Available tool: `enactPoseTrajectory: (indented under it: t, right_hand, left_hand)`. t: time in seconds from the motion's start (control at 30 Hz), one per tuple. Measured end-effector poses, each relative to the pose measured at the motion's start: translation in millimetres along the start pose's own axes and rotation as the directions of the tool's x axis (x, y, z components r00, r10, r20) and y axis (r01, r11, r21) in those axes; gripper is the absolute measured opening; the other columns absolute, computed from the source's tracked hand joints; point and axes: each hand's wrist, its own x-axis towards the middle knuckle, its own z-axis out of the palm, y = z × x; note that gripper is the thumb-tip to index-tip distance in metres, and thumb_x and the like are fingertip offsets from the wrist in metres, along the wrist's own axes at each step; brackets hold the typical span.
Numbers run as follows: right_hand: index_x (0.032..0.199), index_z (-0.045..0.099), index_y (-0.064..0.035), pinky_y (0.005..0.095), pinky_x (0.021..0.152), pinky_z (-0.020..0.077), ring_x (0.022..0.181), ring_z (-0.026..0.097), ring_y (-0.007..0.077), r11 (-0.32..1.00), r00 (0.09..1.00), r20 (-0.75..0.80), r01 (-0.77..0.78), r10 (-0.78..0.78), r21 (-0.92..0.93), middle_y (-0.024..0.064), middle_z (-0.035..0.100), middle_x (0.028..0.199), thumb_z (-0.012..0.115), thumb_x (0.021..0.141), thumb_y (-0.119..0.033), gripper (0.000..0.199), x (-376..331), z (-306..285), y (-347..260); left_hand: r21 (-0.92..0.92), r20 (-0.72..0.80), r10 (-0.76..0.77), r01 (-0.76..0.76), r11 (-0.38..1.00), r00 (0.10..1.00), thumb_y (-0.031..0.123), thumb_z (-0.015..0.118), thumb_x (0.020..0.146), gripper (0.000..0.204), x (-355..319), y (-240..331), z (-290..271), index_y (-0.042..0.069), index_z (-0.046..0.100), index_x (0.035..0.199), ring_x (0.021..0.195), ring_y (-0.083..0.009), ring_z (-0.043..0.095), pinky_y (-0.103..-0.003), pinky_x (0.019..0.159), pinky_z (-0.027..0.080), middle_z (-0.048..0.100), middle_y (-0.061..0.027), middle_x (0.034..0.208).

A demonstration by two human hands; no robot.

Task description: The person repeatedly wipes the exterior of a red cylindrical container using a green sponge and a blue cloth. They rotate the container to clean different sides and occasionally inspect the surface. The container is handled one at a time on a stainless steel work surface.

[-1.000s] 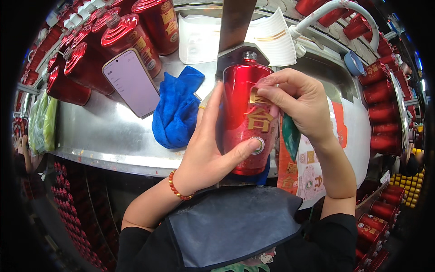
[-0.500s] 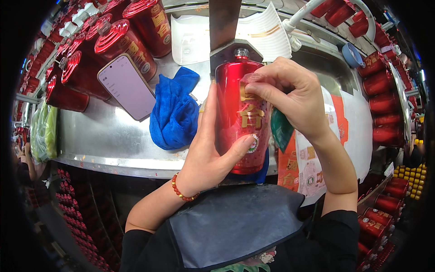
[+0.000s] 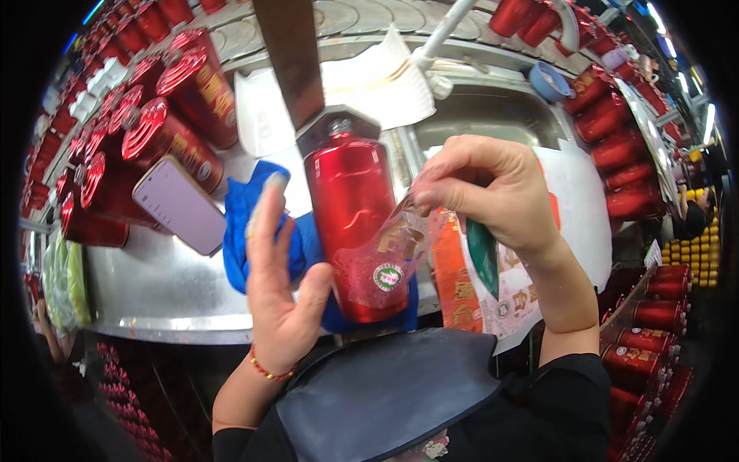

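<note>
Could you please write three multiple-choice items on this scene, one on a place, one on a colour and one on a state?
1. Where does the phone lie?
A. on the metal counter, left of the blue cloth
B. in the sink
C. on the bottle

2. What colour is the bottle?
A. green
B. red
C. white

3. What is the right hand doing?
A. resting flat on the counter
B. holding the phone
C. pinching a clear film partly peeled off the bottle

Answers: 1 A, the phone lies beside the cloth; 2 B, its body is shiny red; 3 C, the film hangs from its fingertips, while the left hand is open.
</note>
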Motion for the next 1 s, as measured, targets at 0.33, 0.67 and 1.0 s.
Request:
enactPoseTrajectory:
  t: [0.33,0.67,1.0]
  right_hand:
    - [0.103,0.075,0.0016,0.0208,0.069,0.0510,0.077,0.068,0.0081,0.932,0.884,-0.397,-0.329,0.247,-0.154,0.0052,0.074,0.086,0.078,0.093,-0.015,0.020,32.5,-203.5,87.8]
    - [0.094,0.078,0.0032,0.0293,0.071,0.0548,0.071,0.071,0.0140,0.600,0.825,-0.525,-0.532,0.208,-0.598,0.0090,0.076,0.078,0.080,0.085,-0.015,0.021,45.7,-292.3,200.3]
    - [0.101,0.079,-0.0032,0.0263,0.071,0.0536,0.076,0.071,0.0106,0.544,0.966,-0.233,-0.135,-0.114,-0.828,0.0072,0.078,0.085,0.073,0.091,-0.018,0.019,36.2,-201.3,43.5]
  left_hand:
    - [0.060,-0.110,0.035,-0.029,0.998,0.993,0.024,0.058,0.105,0.069,-15.7,-3.7,-25.1,-0.004,0.027,0.160,0.156,-0.0303,0.025,-0.047,0.126,0.020,0.027,-0.0195,0.167]
    - [0.143,-0.174,0.000,0.025,0.989,0.985,0.017,0.057,0.104,0.063,-37.0,-3.4,-36.5,-0.008,0.032,0.156,0.153,-0.0297,0.032,-0.047,0.126,0.024,0.034,-0.0205,0.163]
    - [0.236,-0.129,0.082,-0.050,0.971,0.988,0.018,0.061,0.102,0.057,-32.2,-5.6,-29.0,-0.007,0.044,0.150,0.150,-0.0308,0.036,-0.044,0.124,0.025,0.039,-0.0213,0.159]
